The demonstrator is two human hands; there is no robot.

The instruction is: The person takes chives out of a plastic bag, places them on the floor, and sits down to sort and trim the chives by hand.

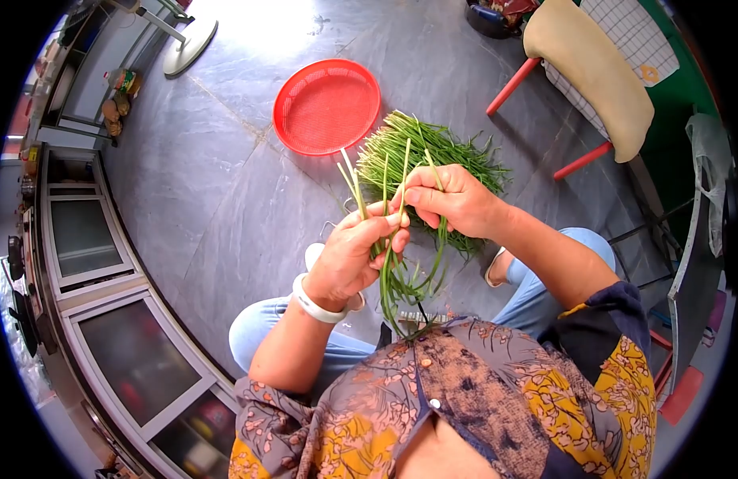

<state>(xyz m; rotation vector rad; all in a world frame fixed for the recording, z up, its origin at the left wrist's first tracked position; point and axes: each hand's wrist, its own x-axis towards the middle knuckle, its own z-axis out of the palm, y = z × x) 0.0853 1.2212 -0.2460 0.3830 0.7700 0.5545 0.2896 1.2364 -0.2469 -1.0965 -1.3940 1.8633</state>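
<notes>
My left hand (354, 254), with a white band at its wrist, is closed around several long green stalks (354, 185) that look like garlic chives. Their pale ends point up and away from me, while the thin green ends hang down in loops toward my lap. Close beside it, my right hand (447, 199) pinches a single stalk (434, 169) between thumb and fingers. Behind both hands a big heap of the same greens (433, 144) lies on the floor, pale ends to the left. A red round plastic sieve (327, 108) sits on the floor just beyond the heap.
Grey tiled floor (217, 199) spreads around me. Along the left run cabinets with glass doors (137, 359). A fan base (191, 46) stands at the far left. At the right are a chair with red legs (512, 86) and a hanging plastic bag (710, 176).
</notes>
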